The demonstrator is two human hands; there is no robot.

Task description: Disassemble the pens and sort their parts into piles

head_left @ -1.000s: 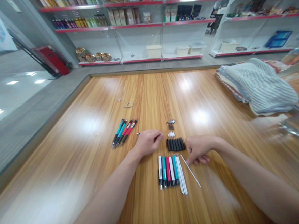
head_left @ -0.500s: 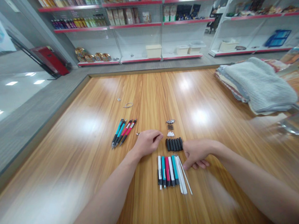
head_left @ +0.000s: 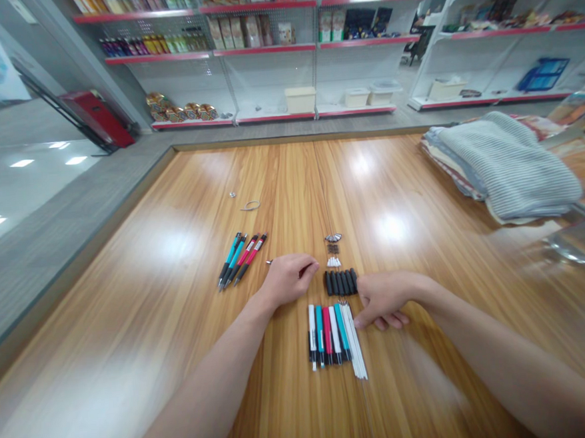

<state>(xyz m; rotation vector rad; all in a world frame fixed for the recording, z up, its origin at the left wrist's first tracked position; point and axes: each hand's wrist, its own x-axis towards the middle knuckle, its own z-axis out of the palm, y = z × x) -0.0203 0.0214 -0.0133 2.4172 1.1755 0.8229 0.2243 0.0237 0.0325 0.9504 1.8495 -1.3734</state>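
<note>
My left hand point(head_left: 292, 277) rests curled on the table, left of the black grips; whatever its fingers hold, if anything, is hidden. A small metal tip point(head_left: 269, 262) shows behind it. My right hand point(head_left: 384, 299) is open, palm down, with its thumb against the white refills point(head_left: 354, 348), which lie side by side. Left of them is a row of white, blue and red pen barrels point(head_left: 327, 335). Several black rubber grips point(head_left: 341, 283) line up above, near my right knuckles. Farther away come small white pieces point(head_left: 333, 261), dark springs point(head_left: 333, 249) and metal tips point(head_left: 332, 237).
Several blue and red pens point(head_left: 242, 259) lie to the left. A thin wire loop point(head_left: 250, 206) and a small metal piece point(head_left: 232, 194) are farther back. Folded cloths point(head_left: 514, 163) are stacked at the right, near a clear container point(head_left: 582, 239). Store shelves point(head_left: 270, 50) stand behind the table.
The splayed outer refill has moved left against the others, and the refills now lie closer together. My right thumb has shifted slightly left; my left hand has stayed still.
</note>
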